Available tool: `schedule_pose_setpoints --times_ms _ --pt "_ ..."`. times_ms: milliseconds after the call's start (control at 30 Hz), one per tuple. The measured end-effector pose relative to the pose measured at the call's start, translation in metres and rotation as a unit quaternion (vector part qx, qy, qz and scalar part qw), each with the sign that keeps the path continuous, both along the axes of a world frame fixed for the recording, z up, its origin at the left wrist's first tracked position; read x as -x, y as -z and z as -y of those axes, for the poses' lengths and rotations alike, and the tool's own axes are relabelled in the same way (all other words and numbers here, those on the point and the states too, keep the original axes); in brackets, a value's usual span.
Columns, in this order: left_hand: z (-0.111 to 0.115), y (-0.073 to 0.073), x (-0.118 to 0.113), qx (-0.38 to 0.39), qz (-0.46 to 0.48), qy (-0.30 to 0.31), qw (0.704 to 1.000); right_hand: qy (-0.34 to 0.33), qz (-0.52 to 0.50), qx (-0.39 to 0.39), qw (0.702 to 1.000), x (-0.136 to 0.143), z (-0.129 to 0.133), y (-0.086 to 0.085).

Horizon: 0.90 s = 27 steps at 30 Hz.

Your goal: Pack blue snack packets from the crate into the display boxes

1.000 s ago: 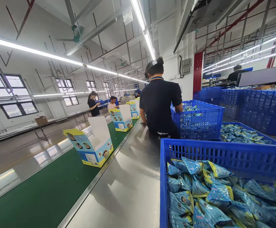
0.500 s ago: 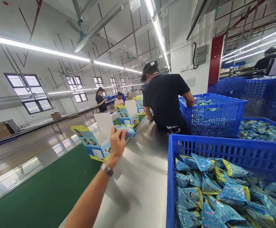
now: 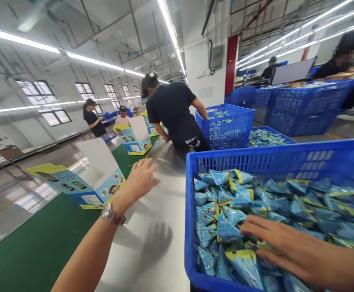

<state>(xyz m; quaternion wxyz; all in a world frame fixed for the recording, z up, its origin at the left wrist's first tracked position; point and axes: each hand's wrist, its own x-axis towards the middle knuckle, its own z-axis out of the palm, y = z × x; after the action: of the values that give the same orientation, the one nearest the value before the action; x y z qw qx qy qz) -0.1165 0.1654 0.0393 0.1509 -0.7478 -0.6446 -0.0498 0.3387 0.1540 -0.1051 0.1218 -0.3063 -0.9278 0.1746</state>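
My left hand (image 3: 138,180), wearing a metal watch, hangs above the metal table beside an opened display box (image 3: 88,198). Its fingers are stretched out and hold nothing. The box is blue, yellow and white with printed pictures, its white flap raised; what lies inside is hidden. My right hand (image 3: 286,245) reaches into a blue plastic crate (image 3: 213,160). Its fingers are extended and spread over shiny blue-and-yellow snack packets (image 3: 243,263), touching some of them. The packets are pillow-shaped and piled loosely.
A green conveyor belt (image 3: 55,251) runs along the left, bearing another box (image 3: 134,140). A co-worker in a dark shirt (image 3: 175,109) bends over ahead, one arm in a second blue crate (image 3: 225,125). More crates (image 3: 304,105) and people stand behind.
My left hand has let go of the blue packet and opened; where the packet went is hidden. My right hand has come into view over the crate. The view has turned right.
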Motion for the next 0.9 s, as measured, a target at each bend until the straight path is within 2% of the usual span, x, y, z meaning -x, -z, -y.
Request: schedule_pose_setpoints --times_ms 67,133,200,300,400,500,667,833,900 --pt "0.017 0.019 -0.055 0.067 -0.015 0.155 0.986 -0.009 0.054 0.093 0.994 0.01 0.001 -0.023" --pt "0.029 0.037 -0.102 0.13 -0.037 0.28 0.95 -0.025 0.083 0.121 0.989 0.021 -0.003 -0.039" --pt "0.032 0.054 -0.137 0.172 -0.064 0.347 0.92 -0.043 0.109 0.115 0.986 0.029 -0.007 -0.044" --pt "0.02 0.077 -0.169 0.21 -0.103 0.37 0.899 -0.061 0.147 0.081 0.984 0.034 -0.008 -0.04" --pt "0.007 0.093 -0.185 0.235 -0.127 0.364 0.892 -0.044 0.175 0.036 0.983 0.034 -0.005 -0.033" --pt "-0.001 0.098 -0.191 0.252 -0.138 0.357 0.889 0.008 0.217 -0.008 0.976 0.033 -0.006 -0.025" --pt "-0.007 0.093 -0.19 0.291 -0.147 0.337 0.883 0.033 0.292 -0.079 0.953 0.029 -0.011 -0.015" --pt "-0.009 0.088 -0.187 0.313 -0.114 0.301 0.894 0.073 0.28 -0.111 0.951 0.027 -0.016 -0.011" --pt "-0.011 0.082 -0.186 0.308 -0.087 0.298 0.899 0.076 0.266 -0.117 0.954 0.023 -0.02 -0.011"
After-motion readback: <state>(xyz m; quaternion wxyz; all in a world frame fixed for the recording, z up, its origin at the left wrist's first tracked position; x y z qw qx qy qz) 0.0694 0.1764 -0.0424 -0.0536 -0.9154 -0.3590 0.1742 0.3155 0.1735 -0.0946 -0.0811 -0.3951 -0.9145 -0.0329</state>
